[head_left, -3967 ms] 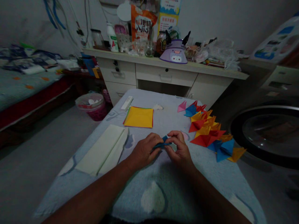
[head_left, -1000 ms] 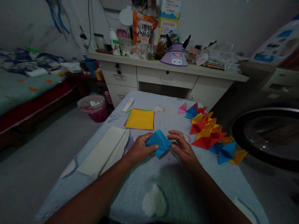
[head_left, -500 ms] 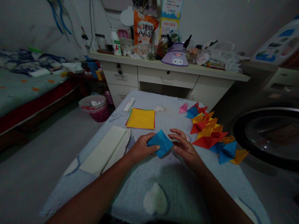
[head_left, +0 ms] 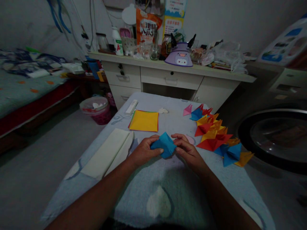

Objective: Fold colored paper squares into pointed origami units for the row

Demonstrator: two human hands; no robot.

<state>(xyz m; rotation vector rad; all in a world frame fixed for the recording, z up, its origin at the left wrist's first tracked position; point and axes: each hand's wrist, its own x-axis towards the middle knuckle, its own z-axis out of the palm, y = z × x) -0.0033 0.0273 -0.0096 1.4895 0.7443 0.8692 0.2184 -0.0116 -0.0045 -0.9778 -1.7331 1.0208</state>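
A folded blue origami paper (head_left: pixel 165 144) is held above the cloth-covered table, a layer of it lifted and bent near its right side. My left hand (head_left: pixel 147 149) pinches its left corner, thumb on top and fingers beneath. At the right corner, the thumb and fingers of my right hand (head_left: pixel 187 150) close on the paper's edge. Beyond them lies a stack of square coloured paper (head_left: pixel 145 120), yellow on top. Several folded paper cranes (head_left: pixel 214 135) in red, orange, blue and pink stand grouped along the table's right side.
A long folded white sheet (head_left: pixel 107 153) lies on the left of the table (head_left: pixel 163 185). A small white box (head_left: pixel 131 107) and a crumpled white scrap (head_left: pixel 163 110) are farther back. Behind stands a cluttered desk (head_left: pixel 171 76); a bin (head_left: pixel 94 110) is left, a washing machine (head_left: pixel 275 137) right.
My right hand has moved slightly left onto the blue paper's right corner. The paper, flatter before, now shows a raised, bent layer there. My left hand keeps its pinch.
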